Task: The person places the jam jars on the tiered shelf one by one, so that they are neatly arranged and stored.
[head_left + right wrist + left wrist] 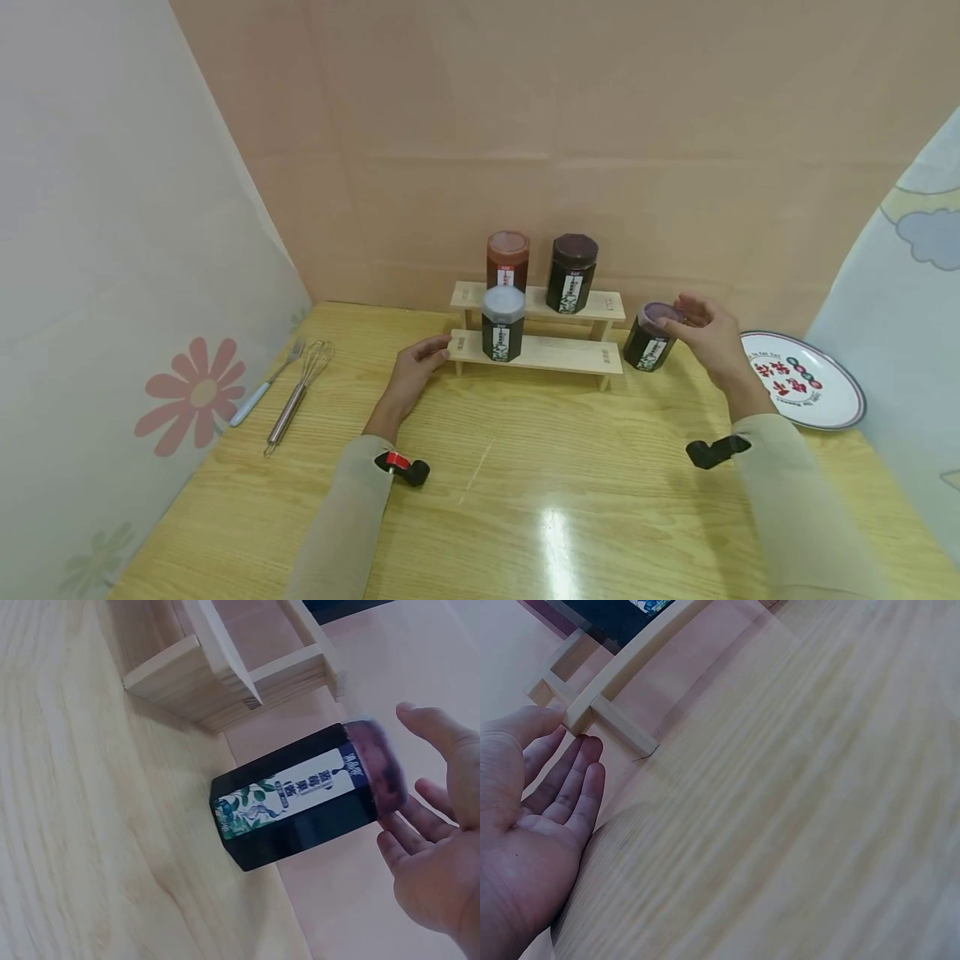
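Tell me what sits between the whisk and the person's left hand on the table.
Nothing: in the head view, only bare wooden table lies between the whisk and the left hand, whose fingers touch the end of the wooden rack.

My right hand touches the lid of the dark jar, upright just right of the rack.

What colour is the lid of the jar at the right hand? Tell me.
Purple lid, clearest in the right wrist view.

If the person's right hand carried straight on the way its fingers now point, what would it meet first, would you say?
Most likely the purple lid of the dark jar beside the wooden rack; the right hand is open, fingertips at it already.
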`<state>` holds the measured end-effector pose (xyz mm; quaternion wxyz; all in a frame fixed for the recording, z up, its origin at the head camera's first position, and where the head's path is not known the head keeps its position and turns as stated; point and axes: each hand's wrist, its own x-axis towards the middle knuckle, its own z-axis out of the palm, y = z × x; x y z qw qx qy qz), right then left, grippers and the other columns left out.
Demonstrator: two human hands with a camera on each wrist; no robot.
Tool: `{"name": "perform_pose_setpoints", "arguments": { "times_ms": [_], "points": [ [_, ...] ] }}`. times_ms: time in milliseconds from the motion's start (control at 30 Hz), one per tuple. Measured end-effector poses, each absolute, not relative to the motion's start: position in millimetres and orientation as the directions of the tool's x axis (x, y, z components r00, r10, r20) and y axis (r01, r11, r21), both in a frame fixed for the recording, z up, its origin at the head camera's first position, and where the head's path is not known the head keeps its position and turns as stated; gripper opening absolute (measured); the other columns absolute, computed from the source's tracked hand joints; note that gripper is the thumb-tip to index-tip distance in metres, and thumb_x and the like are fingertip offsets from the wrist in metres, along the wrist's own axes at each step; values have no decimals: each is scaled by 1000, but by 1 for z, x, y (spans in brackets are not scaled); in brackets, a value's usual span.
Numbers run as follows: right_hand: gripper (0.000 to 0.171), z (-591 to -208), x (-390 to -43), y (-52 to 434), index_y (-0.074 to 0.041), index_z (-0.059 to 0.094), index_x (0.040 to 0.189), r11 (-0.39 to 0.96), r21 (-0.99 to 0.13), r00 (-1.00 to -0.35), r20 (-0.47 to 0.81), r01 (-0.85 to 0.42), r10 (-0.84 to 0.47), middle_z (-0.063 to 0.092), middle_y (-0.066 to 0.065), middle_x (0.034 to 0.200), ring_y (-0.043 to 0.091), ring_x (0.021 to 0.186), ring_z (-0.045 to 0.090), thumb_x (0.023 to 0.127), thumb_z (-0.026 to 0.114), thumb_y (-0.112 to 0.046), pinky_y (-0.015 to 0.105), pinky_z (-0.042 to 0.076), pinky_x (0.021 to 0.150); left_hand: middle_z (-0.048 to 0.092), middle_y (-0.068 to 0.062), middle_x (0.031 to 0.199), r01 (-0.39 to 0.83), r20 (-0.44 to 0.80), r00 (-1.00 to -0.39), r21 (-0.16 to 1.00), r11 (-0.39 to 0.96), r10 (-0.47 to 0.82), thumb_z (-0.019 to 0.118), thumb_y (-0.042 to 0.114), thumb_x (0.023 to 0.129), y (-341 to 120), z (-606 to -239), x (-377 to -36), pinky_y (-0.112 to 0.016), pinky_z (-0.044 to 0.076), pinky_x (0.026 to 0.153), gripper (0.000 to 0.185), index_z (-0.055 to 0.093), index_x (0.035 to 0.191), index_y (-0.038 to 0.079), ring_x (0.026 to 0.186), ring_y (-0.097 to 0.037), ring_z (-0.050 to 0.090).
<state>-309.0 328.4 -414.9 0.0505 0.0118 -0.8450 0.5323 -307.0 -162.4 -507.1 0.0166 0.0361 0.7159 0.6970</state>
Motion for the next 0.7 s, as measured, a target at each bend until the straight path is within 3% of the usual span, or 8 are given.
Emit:
{"name": "perform_pose_setpoints", "arguments": {
  "times_ms": [133,333,567,700],
  "points": [
    [85,-423,-313,325,-1,22,163,421,-903,-994,105,-88,18,35,27,161,20,135,47,99,71,-30,1,44,90,63,-8,143,25,23,-997,999,31,74,67,20,101,-163,-508,-307,-16,50,97,37,66,137,10,121,-12,59],
    [87,-438,-318,321,0,19,163,427,-900,-993,110,-82,40,37,27,157,-1,118,48,99,71,-26,1,45,87,63,-9,143,30,28,-997,999,22,78,68,20,101,-163,-507,-307,-16,50,97,37,66,137,9,121,-12,60],
    [86,-441,-313,314,-3,19,164,402,-912,-992,111,-76,64,39,20,153,13,129,49,99,70,-30,1,46,87,62,-11,145,30,29,-996,999,19,83,67,20,102,-163,-506,-307,-15,51,96,38,65,138,8,120,-11,59],
    [87,-441,-311,313,-4,19,164,382,-922,-992,101,-64,78,41,14,149,15,131,48,99,71,-31,1,46,89,62,-11,145,26,25,-996,1000,12,84,67,20,102,-162,-506,-307,-14,50,95,38,65,138,7,120,-11,59]
  ]
}}
